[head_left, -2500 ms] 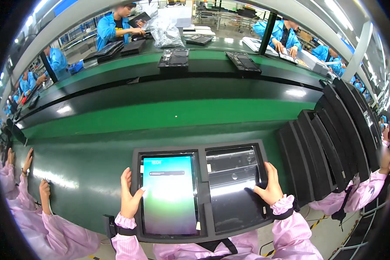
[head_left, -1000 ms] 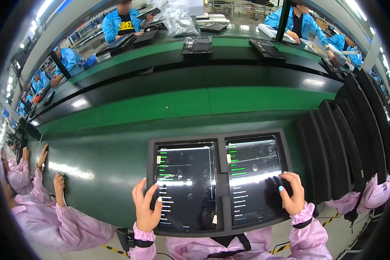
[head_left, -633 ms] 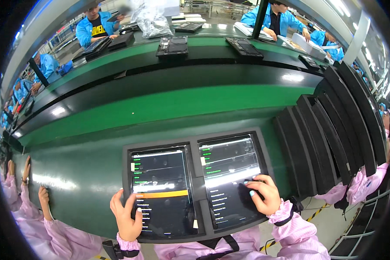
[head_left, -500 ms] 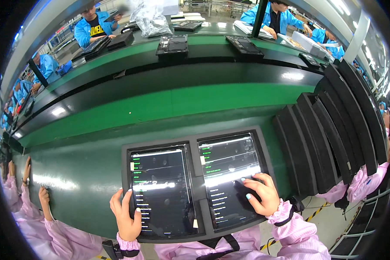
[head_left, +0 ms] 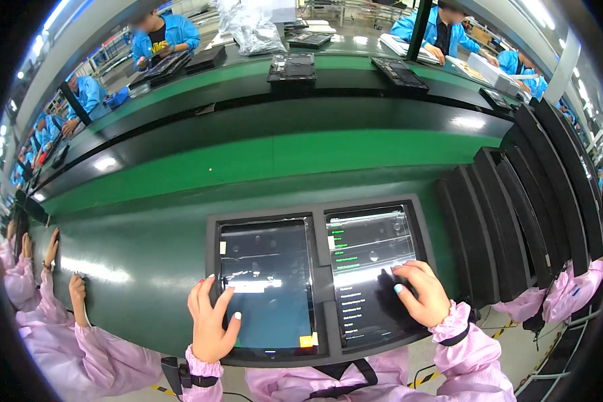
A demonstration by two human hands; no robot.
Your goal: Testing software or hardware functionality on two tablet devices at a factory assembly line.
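Two tablets lie side by side, screens up, in a black foam tray (head_left: 320, 278) on the green bench. The left tablet (head_left: 264, 268) shows a plain dark bluish screen with a small box near its middle and an orange patch at its lower right. On the right tablet (head_left: 365, 325), a dark screen lists green and white lines. My left hand (head_left: 213, 321) is open, fingers spread over the left tablet's left edge and the tray rim. My right hand (head_left: 423, 296) is open, thumb and fingers stretched over the right tablet's right side. Whether its fingertips touch the glass I cannot tell.
Several black foam trays (head_left: 509, 221) stand on edge at the right. Across the bench runs a dark raised ledge (head_left: 261, 120), with opened tablets (head_left: 292, 68) and a clear plastic bag (head_left: 251, 30) beyond. Co-workers in blue (head_left: 171, 37) sit opposite; pink-sleeved co-workers' hands (head_left: 78, 288) are at the left.
The left tablet's screen has gone from a list to a plain bluish picture with an orange patch. The view has shifted, and my right hand's fingers have drawn closer together.
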